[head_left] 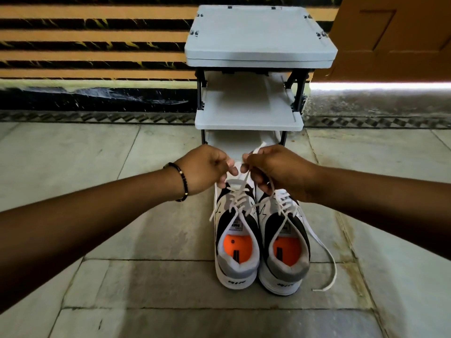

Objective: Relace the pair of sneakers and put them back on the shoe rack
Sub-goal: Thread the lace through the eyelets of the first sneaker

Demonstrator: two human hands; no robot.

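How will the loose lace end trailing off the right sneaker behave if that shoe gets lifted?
Probably floppy: the loose lace end lies in a slack curve on the floor tiles, so it would likely dangle and swing. It looks flat and light, so it could snag the shoe rack. The right sneaker itself looks stiff enough to keep its shape.

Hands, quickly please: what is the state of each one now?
Left hand: closed, pinching the white lace of the left sneaker.
Right hand: closed, pinching the same lace.

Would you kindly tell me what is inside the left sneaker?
Inside the left sneaker an orange insole shows at the heel; the toe end is hidden beneath the tongue and laces.
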